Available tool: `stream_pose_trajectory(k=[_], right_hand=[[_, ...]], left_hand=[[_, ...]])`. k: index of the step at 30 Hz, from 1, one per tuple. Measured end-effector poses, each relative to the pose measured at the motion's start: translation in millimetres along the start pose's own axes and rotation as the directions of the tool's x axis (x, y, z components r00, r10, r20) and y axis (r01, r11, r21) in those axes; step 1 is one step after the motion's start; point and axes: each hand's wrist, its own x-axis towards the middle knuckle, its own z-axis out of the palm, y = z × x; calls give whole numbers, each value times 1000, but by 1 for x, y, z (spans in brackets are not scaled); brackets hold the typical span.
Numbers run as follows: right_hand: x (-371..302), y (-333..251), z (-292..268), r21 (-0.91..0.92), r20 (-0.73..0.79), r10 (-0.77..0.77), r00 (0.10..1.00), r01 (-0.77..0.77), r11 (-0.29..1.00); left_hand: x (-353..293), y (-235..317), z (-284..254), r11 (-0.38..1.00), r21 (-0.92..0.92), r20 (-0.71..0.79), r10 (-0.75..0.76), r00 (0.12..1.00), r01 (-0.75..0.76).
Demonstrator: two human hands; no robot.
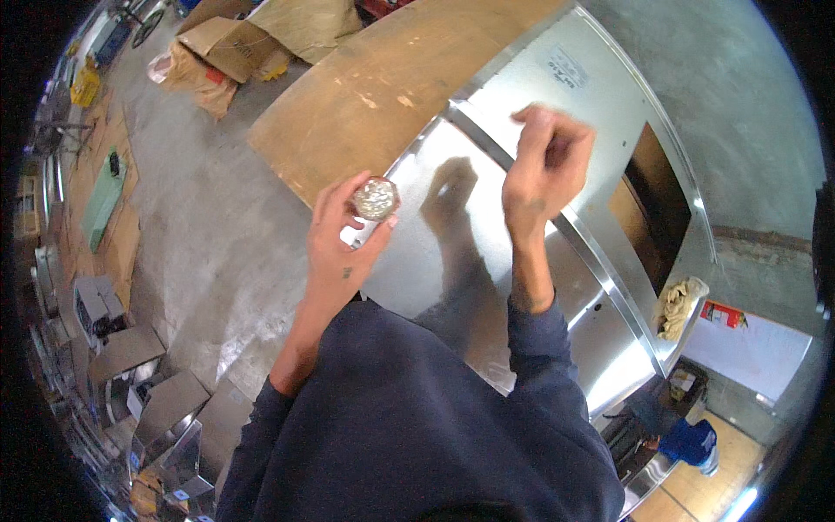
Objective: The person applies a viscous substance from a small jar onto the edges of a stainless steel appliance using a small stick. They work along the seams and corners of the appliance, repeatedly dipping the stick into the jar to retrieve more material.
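The head view gives me a look down on two bare hands above a large, shiny panel of silver sheet metal (613, 104), which lies partly over a flat brown wooden board (383, 83). The left hand (337, 213) is at the left edge of the panel, and its thumb and fingers are clamped around a small round object with a glittering, silvery, wrinkled top (377, 199). This object is held up in the air, and I cannot tell exactly what it is. The right hand (550, 161) hangs over the panel, just beside a long, narrow strip of bright metal (609, 284) that crosses it. Its fingers are curled inward but blurred, so I cannot tell if they are together on something thin or a little apart. As for the progress, I judge that the shaping of the panel is well advanced: a dark rectangular opening (654, 209) is there already, a small round hole (597, 306) also, and the strip lies across. Whether the strip is fastened, I cannot see. What is left is not clear to me; the round object, being in the hand, suggests that the work is not finished.
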Motion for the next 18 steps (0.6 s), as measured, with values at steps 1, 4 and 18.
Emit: stream_pose_trajectory(k=[1,4,18], right_hand=[[20,16,-2,-31,-90,22,996,-25,999],[81,81,-4,-110,-307,-52,950,19,994],[122,189,6,-389,-307,57,950,-180,904]], left_hand=[[-1,2,-2,1000,9,4,-5,1000,4],[-2,1,-5,999,33,14,6,1000,-7],[-17,-24,-18,998,41,38,-39,999,38]])
